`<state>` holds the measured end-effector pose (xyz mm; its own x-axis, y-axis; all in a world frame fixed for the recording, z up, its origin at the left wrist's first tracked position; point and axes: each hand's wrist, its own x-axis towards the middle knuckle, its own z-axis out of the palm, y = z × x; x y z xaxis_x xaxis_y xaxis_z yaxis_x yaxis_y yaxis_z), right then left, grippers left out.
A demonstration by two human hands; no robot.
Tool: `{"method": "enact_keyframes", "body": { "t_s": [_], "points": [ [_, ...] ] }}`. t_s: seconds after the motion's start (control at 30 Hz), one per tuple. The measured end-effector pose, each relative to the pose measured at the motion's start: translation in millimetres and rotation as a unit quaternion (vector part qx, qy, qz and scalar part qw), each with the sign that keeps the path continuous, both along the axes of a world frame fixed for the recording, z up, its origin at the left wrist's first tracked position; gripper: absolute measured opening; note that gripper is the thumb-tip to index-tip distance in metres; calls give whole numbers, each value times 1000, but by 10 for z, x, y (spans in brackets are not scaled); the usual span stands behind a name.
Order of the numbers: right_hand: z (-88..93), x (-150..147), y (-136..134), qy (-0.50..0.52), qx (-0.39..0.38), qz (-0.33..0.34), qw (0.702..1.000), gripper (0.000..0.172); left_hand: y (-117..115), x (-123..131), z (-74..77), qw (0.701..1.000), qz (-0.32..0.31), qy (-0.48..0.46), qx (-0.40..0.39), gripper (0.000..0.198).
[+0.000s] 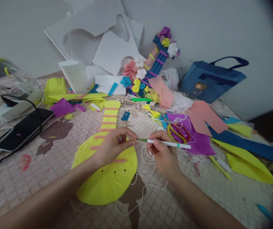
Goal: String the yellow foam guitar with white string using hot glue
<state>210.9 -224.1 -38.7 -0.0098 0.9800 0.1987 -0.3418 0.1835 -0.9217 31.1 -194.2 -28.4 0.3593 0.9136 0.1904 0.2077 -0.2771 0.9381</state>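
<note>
My right hand (162,152) grips a slim white pen (172,144) with a green front end and a teal band. Thumb and index finger of my left hand (114,143) are pinched at the pen's tip; what lies between them is too small to make out. A small round end (120,139) of something shows among its curled fingers. Beneath my hands lies a yellow paper-covered guitar shape (105,187), with pink strips across its neck and a few small dark holes in its body. White string (142,190) trails beside it and under my right hand.
Scissors (178,133) lie on purple paper (198,143) at right, near pink and yellow paper pieces. A flower-decorated blue guitar (159,62) leans at the back, beside white board offcuts (110,51). A blue bag (212,79) stands right; a phone (24,128) and power strip (14,106) lie left.
</note>
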Motion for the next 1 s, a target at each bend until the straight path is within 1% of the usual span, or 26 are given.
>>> {"method": "enact_keyframes", "body": {
  "t_s": [0.17, 0.23, 0.33, 0.43, 0.5, 0.6, 0.67, 0.73, 0.8, 0.87, 0.93, 1.0],
  "points": [
    [-13, 1, -11, -14, -7, 17, 1000, 7, 1, 2, -9, 1000, -2, -1, -3, 9],
    [-11, 3, -9, -13, -6, 13, 1000, 7, 4, 5, -3, 1000, -3, -1, -4, 9],
    [0, 22, 18, -12, 8, -19, 1000, 8, 12, 6, 21, 1000, 2, -5, 0, 9],
    [-4, 60, 80, -37, 17, -65, 997, 7, 37, -13, 45, 1000, 17, 0, -14, 10],
    [-25, 89, 134, -74, 22, -89, 993, 8, 66, -41, 48, 998, 29, -5, -46, 11],
    [-77, 124, 212, -138, 26, -109, 984, 10, 123, -93, 13, 988, 36, -55, -142, 20],
    [-109, 141, 248, -177, 23, -122, 976, 13, 164, -123, -27, 969, 31, -113, -216, 29],
    [-129, 153, 266, -213, 20, -135, 968, 15, 200, -144, -60, 948, 17, -173, -266, 31],
    [-140, 160, 270, -248, 16, -140, 959, 15, 224, -156, -72, 933, 1, -218, -288, 28],
    [-154, 164, 267, -274, 15, -131, 953, 17, 238, -163, -63, 923, -9, -238, -301, 26],
    [-176, 165, 268, -299, 26, -114, 947, 22, 246, -172, -48, 919, -13, -242, -310, 25],
    [-208, 166, 277, -320, 43, -97, 942, 26, 255, -187, -37, 923, -10, -233, -307, 26]
  ]
}}
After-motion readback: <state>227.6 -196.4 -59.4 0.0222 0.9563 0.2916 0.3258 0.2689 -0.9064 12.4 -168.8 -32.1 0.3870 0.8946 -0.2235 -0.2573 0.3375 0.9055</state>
